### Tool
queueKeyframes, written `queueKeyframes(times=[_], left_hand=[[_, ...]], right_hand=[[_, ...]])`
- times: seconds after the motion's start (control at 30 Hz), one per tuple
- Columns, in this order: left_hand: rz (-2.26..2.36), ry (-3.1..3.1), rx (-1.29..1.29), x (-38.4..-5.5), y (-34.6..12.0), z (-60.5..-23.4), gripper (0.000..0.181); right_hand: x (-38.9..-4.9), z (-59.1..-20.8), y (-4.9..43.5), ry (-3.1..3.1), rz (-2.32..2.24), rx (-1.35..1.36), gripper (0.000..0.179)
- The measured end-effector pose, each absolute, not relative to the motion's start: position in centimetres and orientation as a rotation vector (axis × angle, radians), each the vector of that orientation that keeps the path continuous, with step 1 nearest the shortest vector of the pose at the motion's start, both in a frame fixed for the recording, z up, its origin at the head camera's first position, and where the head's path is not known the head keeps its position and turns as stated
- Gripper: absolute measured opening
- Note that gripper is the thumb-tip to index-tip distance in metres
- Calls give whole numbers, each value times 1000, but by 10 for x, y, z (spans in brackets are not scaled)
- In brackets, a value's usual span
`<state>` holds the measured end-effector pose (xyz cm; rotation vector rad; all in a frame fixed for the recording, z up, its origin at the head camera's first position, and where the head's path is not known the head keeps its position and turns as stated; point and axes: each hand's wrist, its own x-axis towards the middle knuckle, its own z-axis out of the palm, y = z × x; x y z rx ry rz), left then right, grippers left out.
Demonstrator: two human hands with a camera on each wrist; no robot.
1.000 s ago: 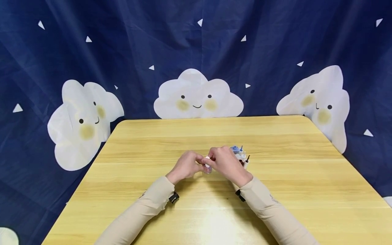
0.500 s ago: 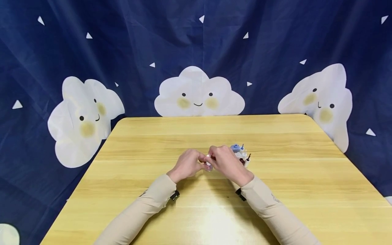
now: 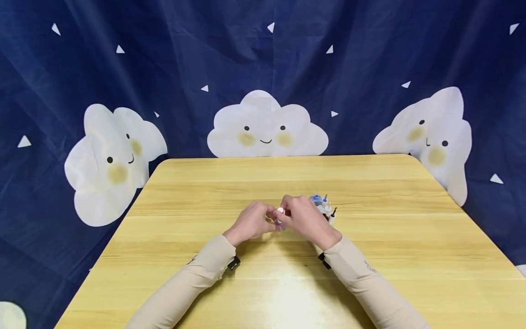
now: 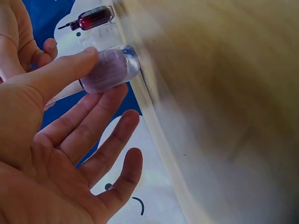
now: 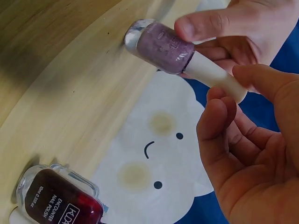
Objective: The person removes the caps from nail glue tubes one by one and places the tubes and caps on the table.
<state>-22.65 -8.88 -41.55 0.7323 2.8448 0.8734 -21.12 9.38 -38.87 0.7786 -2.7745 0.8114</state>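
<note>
Near the middle of the table, my left hand [image 3: 253,220] grips a small bottle of purple nail polish [image 5: 163,49] between thumb and fingers. The bottle has a clear thick base and a long white cap [image 5: 210,74] at its neck. My right hand [image 3: 306,219] pinches that cap by its end with thumb and fingertips. In the left wrist view, the lower fingers of my left hand are spread and free of the purple bottle. A dark red nail polish bottle [image 5: 60,198] without a cap stands beyond my right hand.
Behind my right hand stand a blue polish bottle [image 3: 316,199], a white cap with its blue brush up [image 3: 325,201] and another white cap with a dark brush up [image 3: 333,216]. The wooden table [image 3: 205,183] ends at a dark blue cloud-patterned curtain [image 3: 181,114].
Both hands stay at the same spot with the purple nail polish between them. The fingers of my right hand shift slightly on the white cap, whose top shows more now.
</note>
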Motion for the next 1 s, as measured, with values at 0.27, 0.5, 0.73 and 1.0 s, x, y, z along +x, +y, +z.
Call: queueKeyframes(times=[0.27, 0.5, 0.73, 1.0], left_hand=[[880, 2839, 722, -225, -88, -416, 21], [908, 2824, 692, -224, -87, -414, 18], [871, 2861, 690, -223, -86, -414, 18], [862, 2877, 707, -223, -87, -417, 17]], right_hand=[[-210, -386, 95, -2724, 826, 852, 20], [-208, -379, 96, -2706, 767, 972, 11], [-207, -378, 97, -2692, 711, 1021, 5], [-212, -383, 97, -2778, 830, 854, 14]])
